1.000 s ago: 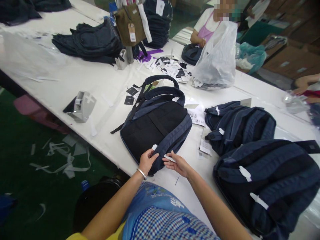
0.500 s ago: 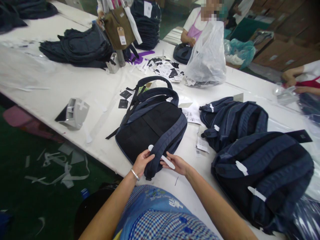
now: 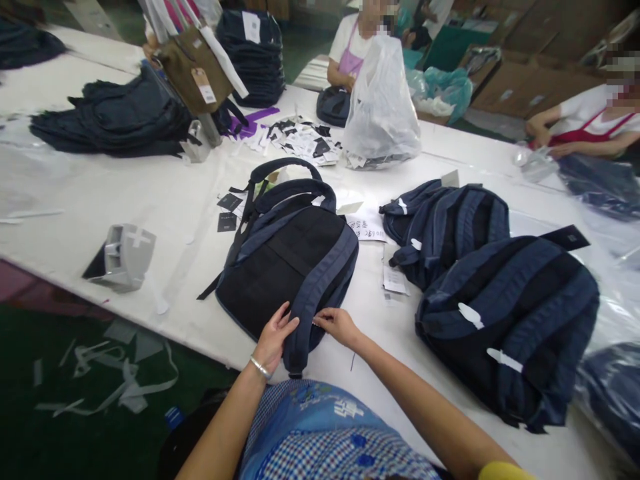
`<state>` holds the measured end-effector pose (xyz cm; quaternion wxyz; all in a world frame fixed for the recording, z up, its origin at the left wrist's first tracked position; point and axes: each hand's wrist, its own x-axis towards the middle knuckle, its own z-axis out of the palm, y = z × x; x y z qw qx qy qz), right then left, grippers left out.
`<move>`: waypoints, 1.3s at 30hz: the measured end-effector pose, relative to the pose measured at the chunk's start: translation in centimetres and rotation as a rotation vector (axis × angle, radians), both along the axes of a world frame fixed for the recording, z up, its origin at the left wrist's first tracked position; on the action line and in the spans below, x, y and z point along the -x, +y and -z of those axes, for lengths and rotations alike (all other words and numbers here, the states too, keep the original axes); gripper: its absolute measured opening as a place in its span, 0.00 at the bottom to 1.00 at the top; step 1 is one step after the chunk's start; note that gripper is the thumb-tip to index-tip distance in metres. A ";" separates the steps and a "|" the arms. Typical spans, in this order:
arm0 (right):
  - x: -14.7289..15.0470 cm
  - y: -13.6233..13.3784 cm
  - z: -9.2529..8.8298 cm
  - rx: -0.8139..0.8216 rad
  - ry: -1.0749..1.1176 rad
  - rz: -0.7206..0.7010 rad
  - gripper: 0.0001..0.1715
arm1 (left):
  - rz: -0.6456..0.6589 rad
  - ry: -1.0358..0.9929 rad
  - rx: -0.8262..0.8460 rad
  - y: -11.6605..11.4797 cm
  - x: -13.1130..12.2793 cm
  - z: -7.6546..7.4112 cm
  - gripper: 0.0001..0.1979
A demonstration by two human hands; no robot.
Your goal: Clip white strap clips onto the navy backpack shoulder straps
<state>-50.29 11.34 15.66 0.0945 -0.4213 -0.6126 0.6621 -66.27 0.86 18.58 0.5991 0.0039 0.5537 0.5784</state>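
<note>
A navy and black backpack lies back-up on the white table in front of me. One of its navy shoulder straps runs down toward me. My left hand grips the lower end of that strap from the left, fingers curled on it. My right hand pinches the same strap from the right. No white strip shows on the strap between my hands.
Two more navy backpacks with white strips lie right, another behind. A grey tape dispenser sits left. Loose tags, a plastic bag and stacked bags lie farther back. Other people work across the table. Scraps litter the green floor.
The white strip that stuck out past the strap between my hands is no longer visible. My hands have closed in on the strap. My view has shifted right.
</note>
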 end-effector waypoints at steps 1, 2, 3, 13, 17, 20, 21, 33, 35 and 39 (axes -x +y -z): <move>0.2 -0.1 0.2 -0.058 0.016 -0.025 0.08 | 0.015 -0.017 0.005 0.0 -0.2 -0.2 0.32; 0.4 -0.2 0.3 -0.067 0.039 -0.043 0.09 | 0.037 -0.037 0.003 0.0 -0.3 -0.4 0.30; 0.7 -0.3 0.4 -0.047 0.062 -0.048 0.11 | 0.060 -0.054 -0.003 0.0 -0.6 -0.5 0.27; 0.4 0.6 -0.5 0.127 0.079 -0.084 0.11 | 0.051 0.184 -0.037 0.0 -1.4 1.7 0.23; -1.2 0.5 -1.3 0.160 0.118 -0.043 0.15 | 0.027 0.362 -0.051 0.0 -1.5 2.6 0.23; -1.8 0.4 -1.8 0.338 0.248 -0.072 0.21 | 0.010 0.486 -0.023 0.0 -1.7 3.3 0.22; -1.8 0.4 -1.8 0.380 0.281 -0.084 0.23 | 0.014 0.521 -0.018 -0.1 -1.7 3.5 0.22; 3.2 -1.0 -1.6 -0.394 0.045 0.003 0.12 | 0.027 1.160 -0.029 -0.4 -1.6 2.5 0.14; 3.6 -1.2 -1.5 -0.315 0.042 0.029 0.13 | -0.010 1.160 -0.040 -0.3 -1.4 2.1 0.14; 4.2 -1.3 -1.6 -0.183 0.043 0.081 0.15 | -0.053 1.014 -0.011 -0.1 -1.1 1.7 0.15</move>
